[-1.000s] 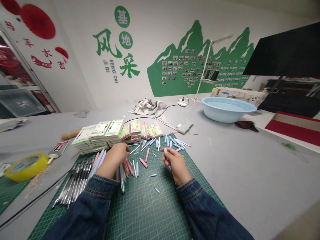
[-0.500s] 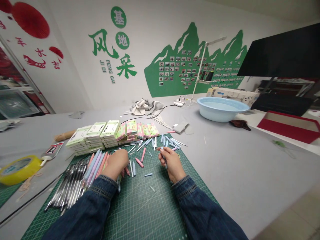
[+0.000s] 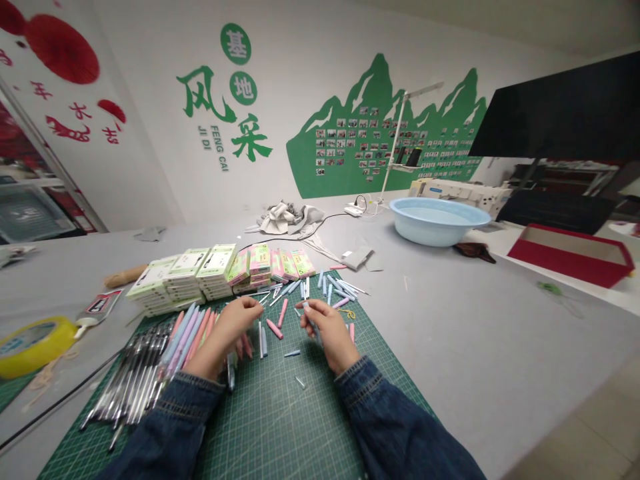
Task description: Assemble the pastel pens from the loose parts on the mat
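My right hand (image 3: 329,335) is closed around a light blue pen barrel (image 3: 314,328), tilted and partly covered by the fingers. To its left, my left hand (image 3: 234,328) is held in a pinch, and whatever lies between its fingertips is too small to make out. Below and beside the left hand lie pastel pens (image 3: 186,337) in blue, purple and pink, partly hidden by the wrist. Pink pen pieces (image 3: 275,329) and a small blue tip piece (image 3: 293,353) rest on the green cutting mat (image 3: 280,427) between the hands. Several blue barrels (image 3: 325,287) lie behind the right hand.
Clear black-capped pens (image 3: 127,377) lie in a row at the left. Stacked small boxes (image 3: 185,270) line the mat's far edge. A yellow tape roll (image 3: 37,343) and a glue tube (image 3: 100,308) sit further left; a blue basin (image 3: 440,223) stands back right.
My left hand has risen off the pens, its fingertips now in view. My right hand has moved left with the blue barrel, closer to the left hand, uncovering a pink piece behind it.
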`<state>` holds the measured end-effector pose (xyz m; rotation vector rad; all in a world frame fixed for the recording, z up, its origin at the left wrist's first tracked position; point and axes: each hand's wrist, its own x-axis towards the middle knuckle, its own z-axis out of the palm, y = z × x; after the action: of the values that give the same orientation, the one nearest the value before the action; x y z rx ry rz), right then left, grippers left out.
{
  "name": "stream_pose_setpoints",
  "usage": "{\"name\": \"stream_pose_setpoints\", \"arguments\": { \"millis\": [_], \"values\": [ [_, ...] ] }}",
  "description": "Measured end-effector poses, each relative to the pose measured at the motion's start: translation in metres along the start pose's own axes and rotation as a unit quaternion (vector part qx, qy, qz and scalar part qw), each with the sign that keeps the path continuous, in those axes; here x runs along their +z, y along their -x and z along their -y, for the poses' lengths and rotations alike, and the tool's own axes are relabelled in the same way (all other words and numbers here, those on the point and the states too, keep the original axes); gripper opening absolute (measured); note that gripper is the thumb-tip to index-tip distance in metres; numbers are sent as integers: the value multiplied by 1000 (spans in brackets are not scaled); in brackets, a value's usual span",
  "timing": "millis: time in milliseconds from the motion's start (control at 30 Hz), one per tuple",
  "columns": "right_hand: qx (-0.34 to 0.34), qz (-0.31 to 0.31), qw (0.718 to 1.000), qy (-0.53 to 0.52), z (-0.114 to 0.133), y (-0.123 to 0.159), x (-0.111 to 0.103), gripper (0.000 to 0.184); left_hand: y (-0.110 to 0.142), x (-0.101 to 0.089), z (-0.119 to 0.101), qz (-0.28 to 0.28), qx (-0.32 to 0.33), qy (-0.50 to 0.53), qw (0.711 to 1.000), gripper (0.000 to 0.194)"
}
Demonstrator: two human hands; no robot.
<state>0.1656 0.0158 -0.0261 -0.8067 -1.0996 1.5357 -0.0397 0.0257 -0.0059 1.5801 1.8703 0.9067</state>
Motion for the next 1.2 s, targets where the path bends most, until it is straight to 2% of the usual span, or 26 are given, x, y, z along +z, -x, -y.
{"name": "stream_pose_setpoints", "arguments": {
  "millis": [67,167,267,467,600,733,833,933,1067,1133,1200],
  "values": [
    [-11,42,999,11,-2,3,6,22,10,2,-9,40,11,146,988,16],
    [-21,75,997,24,-3,6,15,20,22,6,-22,86,2,361,929,26],
    [-21,72,997,31,-3,7,18,20,27,9,-29,79,3,415,906,35],
    [-18,91,996,-7,-7,6,17,24,31,16,-35,57,70,370,925,31],
    [-11,80,996,-24,-9,6,17,27,33,17,-39,44,74,324,942,30],
    [3,76,997,-31,-8,4,15,27,28,13,-32,14,92,292,952,32],
    [2,39,999,-29,-6,1,10,27,22,11,-21,9,77,186,980,29],
    [-5,9,1000,-30,-4,-1,7,29,22,10,-19,43,51,93,993,18],
    [-11,33,999,-21,-1,1,6,34,28,10,-30,99,35,155,982,23],
    [-9,41,999,-14,0,2,6,34,29,8,-32,96,38,175,979,26],
    [-5,37,999,-16,1,2,5,33,25,6,-28,68,56,169,982,27]
  ]
}}
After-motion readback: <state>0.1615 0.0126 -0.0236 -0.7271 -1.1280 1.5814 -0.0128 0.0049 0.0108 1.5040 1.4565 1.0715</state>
